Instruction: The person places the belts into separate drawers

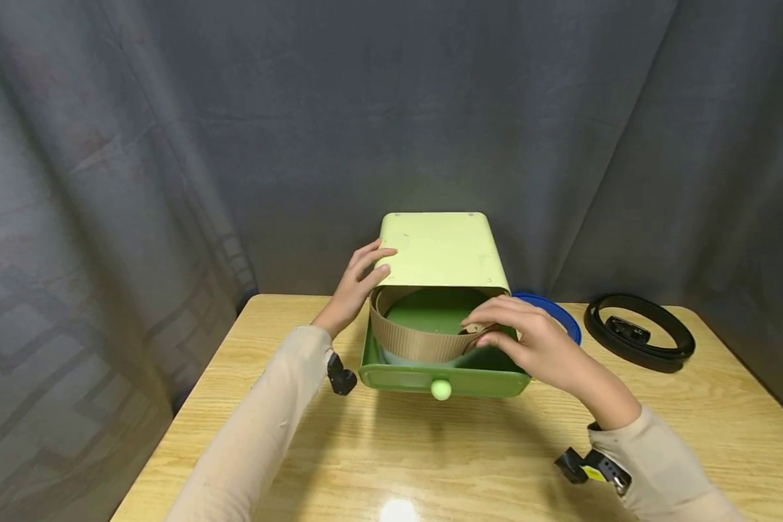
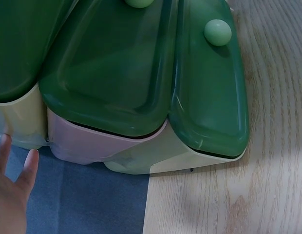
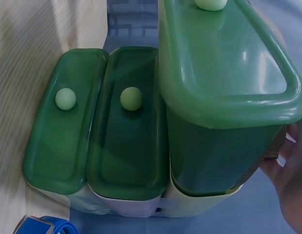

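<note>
Nearest the camera: pale sleeves [image 1: 254, 435] with black wrist cameras [image 1: 342, 375] strapped on, reaching over a wood-grain table [image 1: 483, 449]. Mid-table: small chest of drawers [image 1: 440, 250], pale yellow-green on top, three green drawers one above another per both wrist views. Top drawer [image 1: 398, 377] pulled out, round light-green knob [image 1: 441, 389] facing the camera. Two lower drawers [image 3: 126, 165] closed. Brown ribbed belt [image 1: 424, 344] looped inside the top drawer, back part under the chest's top edge; whether flat on the drawer floor, cannot tell. Right hand [image 1: 528, 337] grasping: thumb and fingers pinching the belt near its end, over the drawer's right side. Left hand [image 1: 357, 279] released, fingers spread and resting on the chest's top at its left edge. To the right: blue belt [image 1: 569, 322], partly hidden behind the right hand; farther right, black belt [image 1: 659, 359] coiled on the table, buckle [image 1: 628, 331] inside the coil. Behind: grey curtain [image 1: 365, 109].
</note>
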A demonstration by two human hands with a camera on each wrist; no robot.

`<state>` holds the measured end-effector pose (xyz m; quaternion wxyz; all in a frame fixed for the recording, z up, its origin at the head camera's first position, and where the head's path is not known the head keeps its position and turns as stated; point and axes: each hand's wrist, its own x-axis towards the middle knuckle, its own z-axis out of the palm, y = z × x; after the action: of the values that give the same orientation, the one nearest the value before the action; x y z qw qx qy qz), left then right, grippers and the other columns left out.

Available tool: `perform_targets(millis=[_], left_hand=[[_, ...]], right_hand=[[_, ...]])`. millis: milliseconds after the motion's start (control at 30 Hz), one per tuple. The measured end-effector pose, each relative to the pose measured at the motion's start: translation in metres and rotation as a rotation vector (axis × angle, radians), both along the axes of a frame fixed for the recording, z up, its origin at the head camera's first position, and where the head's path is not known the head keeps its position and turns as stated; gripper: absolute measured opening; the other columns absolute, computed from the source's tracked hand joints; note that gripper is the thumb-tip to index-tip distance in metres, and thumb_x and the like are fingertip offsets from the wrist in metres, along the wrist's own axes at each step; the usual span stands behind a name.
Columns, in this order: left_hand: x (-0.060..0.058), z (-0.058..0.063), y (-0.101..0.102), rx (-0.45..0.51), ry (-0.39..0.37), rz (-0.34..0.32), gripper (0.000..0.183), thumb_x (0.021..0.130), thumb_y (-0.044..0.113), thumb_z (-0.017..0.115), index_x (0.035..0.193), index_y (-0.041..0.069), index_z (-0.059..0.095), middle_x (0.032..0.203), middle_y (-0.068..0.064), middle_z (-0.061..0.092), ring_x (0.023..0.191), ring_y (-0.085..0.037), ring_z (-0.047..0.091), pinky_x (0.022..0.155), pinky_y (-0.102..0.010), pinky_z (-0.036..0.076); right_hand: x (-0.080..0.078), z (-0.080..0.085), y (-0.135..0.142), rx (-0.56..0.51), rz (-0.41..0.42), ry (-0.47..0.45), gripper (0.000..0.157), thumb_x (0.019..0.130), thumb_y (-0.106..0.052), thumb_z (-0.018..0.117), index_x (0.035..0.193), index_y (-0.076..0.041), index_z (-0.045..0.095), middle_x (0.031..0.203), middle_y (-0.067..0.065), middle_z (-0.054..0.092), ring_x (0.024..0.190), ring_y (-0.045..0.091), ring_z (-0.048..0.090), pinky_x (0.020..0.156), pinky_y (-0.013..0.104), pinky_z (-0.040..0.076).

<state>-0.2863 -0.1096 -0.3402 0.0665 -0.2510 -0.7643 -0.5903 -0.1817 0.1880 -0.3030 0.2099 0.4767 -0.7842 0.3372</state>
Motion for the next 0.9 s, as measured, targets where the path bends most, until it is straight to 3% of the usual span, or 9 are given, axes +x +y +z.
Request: perform_targets(millis=[167,267,400,500,567,900], left_hand=[[0.0,0.001,0.001,-0.011,0.005,0.003,0.039,0.105,0.024,0.049,0.143,0.014,0.053,0.161,0.002,0.019,0.147,-0.02,0.016,0.114,-0.056,0.022],[0.011,0.013,0.003,-0.018,-0.013,-0.008,0.041,0.105,0.021,0.048,0.144,0.007,0.051,0.162,-0.006,0.017,0.148,-0.025,0.015,0.114,-0.056,0.022],[0.012,0.018,0.004,-0.016,-0.042,-0.024,0.042,0.105,0.017,0.048,0.145,0.003,0.048,0.162,-0.011,0.014,0.148,-0.029,0.013,0.115,-0.056,0.021],[0.002,0.006,0.003,-0.01,-0.037,-0.024,0.042,0.106,0.021,0.047,0.146,0.008,0.048,0.163,-0.004,0.013,0.149,-0.026,0.012,0.114,-0.057,0.022],[0.001,0.003,0.004,-0.009,-0.032,-0.018,0.042,0.106,0.023,0.047,0.146,0.011,0.049,0.162,0.0,0.014,0.149,-0.024,0.012,0.114,-0.056,0.023],[0.003,0.004,0.004,-0.015,-0.025,-0.015,0.041,0.106,0.023,0.047,0.145,0.012,0.05,0.162,-0.001,0.015,0.148,-0.023,0.013,0.114,-0.056,0.023]], right_hand=[[-0.002,0.0,0.002,0.035,-0.006,-0.034,0.041,0.074,0.01,0.077,0.11,-0.008,0.072,0.105,-0.002,0.069,0.091,0.009,0.061,0.074,0.018,0.049],[-0.002,0.001,0.004,0.057,-0.013,-0.04,0.04,0.074,0.009,0.078,0.11,-0.008,0.072,0.106,-0.003,0.069,0.091,0.008,0.062,0.073,0.02,0.05],[-0.003,0.001,0.005,0.08,-0.015,-0.051,0.039,0.076,0.007,0.078,0.11,-0.009,0.072,0.106,-0.004,0.069,0.091,0.008,0.063,0.073,0.021,0.051],[-0.004,0.001,0.006,0.097,-0.012,-0.06,0.038,0.076,0.006,0.078,0.11,-0.009,0.073,0.105,-0.005,0.07,0.09,0.008,0.063,0.072,0.022,0.052],[-0.005,0.0,0.006,0.109,-0.009,-0.066,0.037,0.076,0.005,0.079,0.109,-0.009,0.073,0.104,-0.006,0.07,0.089,0.007,0.063,0.072,0.023,0.052],[-0.006,-0.002,0.009,0.148,-0.015,-0.092,0.036,0.076,0.002,0.081,0.109,-0.011,0.076,0.102,-0.007,0.07,0.089,0.007,0.065,0.07,0.027,0.054]])
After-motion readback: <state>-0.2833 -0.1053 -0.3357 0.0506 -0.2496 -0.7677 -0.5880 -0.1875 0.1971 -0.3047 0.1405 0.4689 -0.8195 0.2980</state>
